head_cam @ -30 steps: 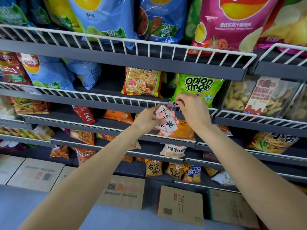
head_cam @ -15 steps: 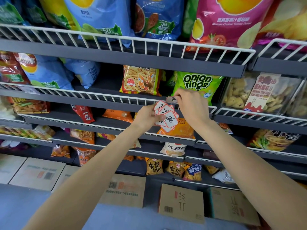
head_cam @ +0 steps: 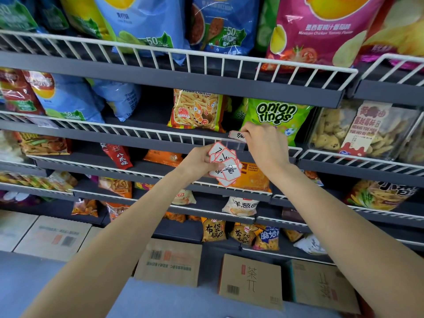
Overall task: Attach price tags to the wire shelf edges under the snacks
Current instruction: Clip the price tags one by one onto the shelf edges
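My left hand (head_cam: 199,163) grips a fanned stack of white price tags with red borders (head_cam: 225,165), held just below the second shelf's white wire edge (head_cam: 146,131). My right hand (head_cam: 266,143) pinches a single price tag (head_cam: 237,135) against a clear plastic holder (head_cam: 232,144) on that wire edge, under the green onion rings bag (head_cam: 275,115). A prawn crackers bag (head_cam: 197,110) stands to the left of it. The fingertips of my right hand hide the tag's right end.
Blue and pink chip bags (head_cam: 321,28) fill the top wire shelf (head_cam: 229,59). A clear cookie pack (head_cam: 362,131) sits at right. Lower shelves hold small snack bags (head_cam: 241,232). Cardboard boxes (head_cam: 251,281) stand on the floor below.
My right hand has lifted the single tag slightly up to the wire edge under the onion rings. My left hand followed with the stack.
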`<state>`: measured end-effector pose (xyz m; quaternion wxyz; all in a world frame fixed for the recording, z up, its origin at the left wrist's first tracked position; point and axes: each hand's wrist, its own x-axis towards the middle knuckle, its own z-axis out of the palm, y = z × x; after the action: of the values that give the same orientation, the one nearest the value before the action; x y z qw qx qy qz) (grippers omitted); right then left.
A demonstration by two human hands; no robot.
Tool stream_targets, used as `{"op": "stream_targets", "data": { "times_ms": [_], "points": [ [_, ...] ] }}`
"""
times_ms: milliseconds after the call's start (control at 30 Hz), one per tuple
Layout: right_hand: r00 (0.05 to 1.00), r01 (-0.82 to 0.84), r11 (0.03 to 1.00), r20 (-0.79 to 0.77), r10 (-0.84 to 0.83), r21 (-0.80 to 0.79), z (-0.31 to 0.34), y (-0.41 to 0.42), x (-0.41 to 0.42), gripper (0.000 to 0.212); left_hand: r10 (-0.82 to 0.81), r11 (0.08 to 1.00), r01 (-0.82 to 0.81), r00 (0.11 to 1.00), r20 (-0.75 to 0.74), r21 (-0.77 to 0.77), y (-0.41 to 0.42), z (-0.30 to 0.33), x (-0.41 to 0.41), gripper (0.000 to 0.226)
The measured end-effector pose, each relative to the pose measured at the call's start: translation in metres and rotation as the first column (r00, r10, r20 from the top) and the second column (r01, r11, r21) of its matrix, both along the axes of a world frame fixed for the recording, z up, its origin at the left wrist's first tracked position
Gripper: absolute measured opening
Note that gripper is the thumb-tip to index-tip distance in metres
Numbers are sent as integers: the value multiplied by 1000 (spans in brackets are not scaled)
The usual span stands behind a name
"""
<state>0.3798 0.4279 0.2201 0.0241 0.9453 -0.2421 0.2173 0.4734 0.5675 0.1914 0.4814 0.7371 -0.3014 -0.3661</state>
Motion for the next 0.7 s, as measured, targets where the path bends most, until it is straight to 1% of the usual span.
{"op": "stream_targets", "data": {
  "times_ms": [133,167,300,367,467,533,633,700],
  "points": [
    [1000,-7,1000,5,7,-6,0,0,0,23,-33,999,33,999,-15,-1,-2,0,-2,30],
    [1000,-10,1000,6,10,-3,0,-1,0,23,-29,1000,29,999,-36,-4,-2,-1,-2,30],
    [1000,-20,1000,12,20,-2,-3,-1,0,21,1,998,-14,978,-209,-60,-2,-4,-5,31],
    [1000,-22,1000,17,22,-12,-5,0,-1,20,1,997,-18,974,-228,-71,-2,-4,-6,30],
    [1000,-15,1000,16,15,-23,-7,1,-1,18,2,999,-12,979,-203,-49,-1,-5,-5,28],
    [1000,-8,999,14,8,-34,-7,1,-1,19,2,999,-9,984,-177,-37,2,-6,-4,32],
    [1000,-19,998,8,20,-65,-4,1,3,18,-20,1000,19,996,-90,-10,7,-7,1,57],
    [999,-45,996,12,46,-71,-4,3,6,16,-46,999,46,999,-19,15,9,-6,3,65]
  ]
}}
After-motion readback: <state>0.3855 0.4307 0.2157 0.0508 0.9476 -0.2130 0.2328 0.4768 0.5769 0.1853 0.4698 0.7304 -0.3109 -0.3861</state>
